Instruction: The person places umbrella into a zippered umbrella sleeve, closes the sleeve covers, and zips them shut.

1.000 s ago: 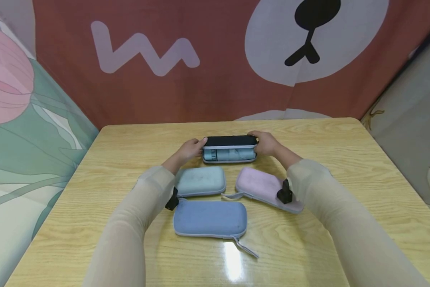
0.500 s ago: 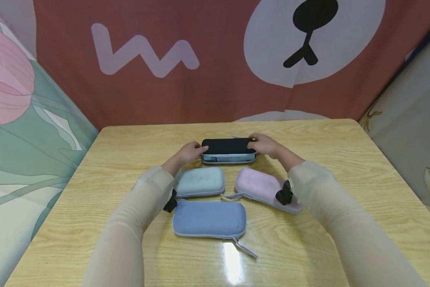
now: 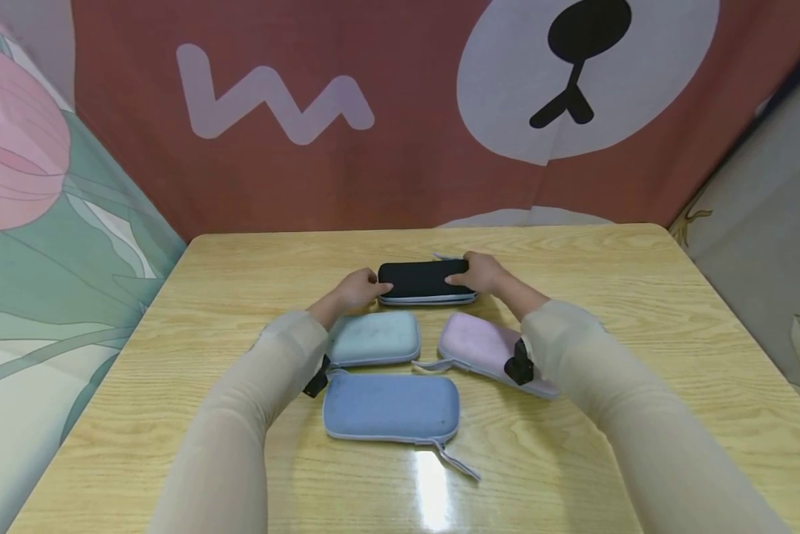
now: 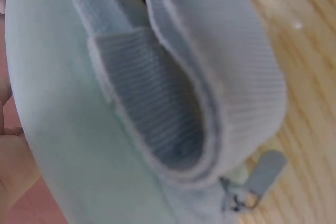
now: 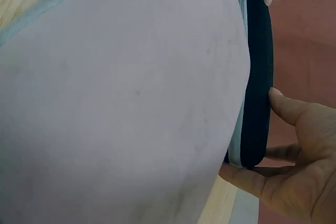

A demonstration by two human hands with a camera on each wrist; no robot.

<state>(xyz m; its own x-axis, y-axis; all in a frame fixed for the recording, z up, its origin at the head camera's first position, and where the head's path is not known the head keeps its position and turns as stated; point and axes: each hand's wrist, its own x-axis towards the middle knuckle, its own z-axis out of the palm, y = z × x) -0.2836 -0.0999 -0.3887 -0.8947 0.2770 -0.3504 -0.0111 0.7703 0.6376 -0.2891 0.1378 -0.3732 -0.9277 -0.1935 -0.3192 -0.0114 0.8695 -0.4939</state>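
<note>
A black hard zip case with a pale zip edge lies at the back of the table, its lid down. My left hand holds its left end, thumb on the lid and fingers at the side. At the opposite end, my right hand grips the case; in the right wrist view the thumb presses the black lid and the fingers curl around the zip edge. Just in front sit a mint case and a lilac case, partly under my forearms.
Nearest me is a blue case with its wrist strap trailing right. A grey strap loop and zip pull fill the left wrist view. The wooden table ends at a brown printed curtain.
The black case's lid has come down under my hands, covering the light blue rolled item seen inside earlier. Both thumbs now lie further over the top. The other cases have stayed put.
</note>
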